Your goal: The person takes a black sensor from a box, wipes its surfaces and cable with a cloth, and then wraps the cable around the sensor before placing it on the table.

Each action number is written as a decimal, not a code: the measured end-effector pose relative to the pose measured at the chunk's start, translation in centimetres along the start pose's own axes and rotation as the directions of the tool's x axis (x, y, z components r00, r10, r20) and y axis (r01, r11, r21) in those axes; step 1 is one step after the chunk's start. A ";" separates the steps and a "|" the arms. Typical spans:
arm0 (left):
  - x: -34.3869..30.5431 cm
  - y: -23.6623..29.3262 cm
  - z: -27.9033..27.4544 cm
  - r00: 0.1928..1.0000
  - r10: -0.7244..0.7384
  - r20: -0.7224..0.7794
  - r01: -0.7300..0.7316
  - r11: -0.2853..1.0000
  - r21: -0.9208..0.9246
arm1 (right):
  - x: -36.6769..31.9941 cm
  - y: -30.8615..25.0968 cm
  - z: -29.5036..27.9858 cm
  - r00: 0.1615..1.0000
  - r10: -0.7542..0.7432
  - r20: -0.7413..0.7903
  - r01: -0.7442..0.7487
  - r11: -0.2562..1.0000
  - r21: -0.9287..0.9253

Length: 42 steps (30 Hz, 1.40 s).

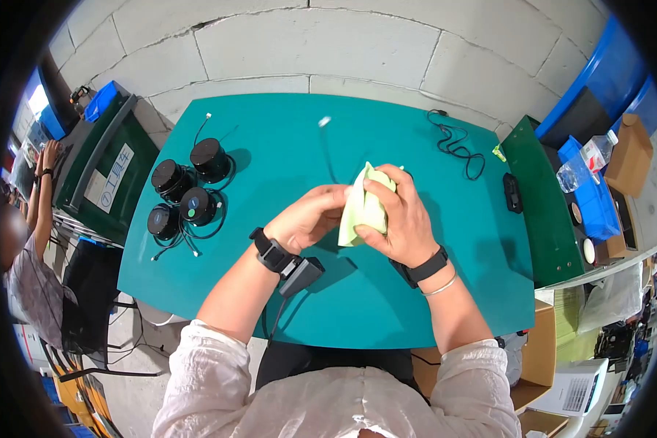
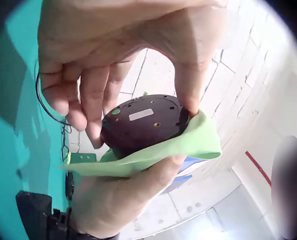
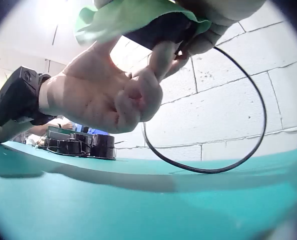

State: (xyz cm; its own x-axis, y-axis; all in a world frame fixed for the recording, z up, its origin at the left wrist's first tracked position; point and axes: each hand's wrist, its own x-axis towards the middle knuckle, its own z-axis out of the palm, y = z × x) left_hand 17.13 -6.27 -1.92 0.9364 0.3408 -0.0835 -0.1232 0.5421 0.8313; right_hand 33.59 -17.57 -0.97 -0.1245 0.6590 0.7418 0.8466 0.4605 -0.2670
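Note:
A round black device with a flat base, small screw holes and a pale label is held up over the green table. My left hand pinches its rim between thumb and fingertips, as the left wrist view shows. From the other side my right hand grips a light green cloth wrapped against the device. The cloth covers most of the device in the head view. A black cable loops down from it, and its white connector lies toward the table's back.
Several similar black devices with cables stand at the table's left. A thin black cable and a black object lie at the right, near a green panel. A brick wall backs the table. Another person is at far left.

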 end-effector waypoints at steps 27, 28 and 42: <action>0.3 -0.6 3.4 0.851 0.510 0.121 -0.286 0.257 0.923 | -0.5 -0.2 2.1 0.649 0.735 0.194 -0.485 0.204 0.850; 0.4 -0.6 3.4 0.835 0.535 0.130 -0.316 0.273 0.908 | -0.4 -0.4 1.8 0.668 0.712 0.217 -0.492 0.204 0.846; 0.3 0.1 3.0 0.845 0.519 -0.130 -0.303 0.665 0.683 | 0.3 0.2 0.7 0.982 0.181 -0.050 -0.149 0.913 0.379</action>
State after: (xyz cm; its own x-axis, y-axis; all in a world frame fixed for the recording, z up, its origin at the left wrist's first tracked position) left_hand 18.36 -8.45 -0.24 0.6844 0.6692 0.2894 -0.1414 -0.2676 0.9531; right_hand 33.36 -16.93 -1.24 0.0570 0.7009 0.7109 0.5952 0.5479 -0.5879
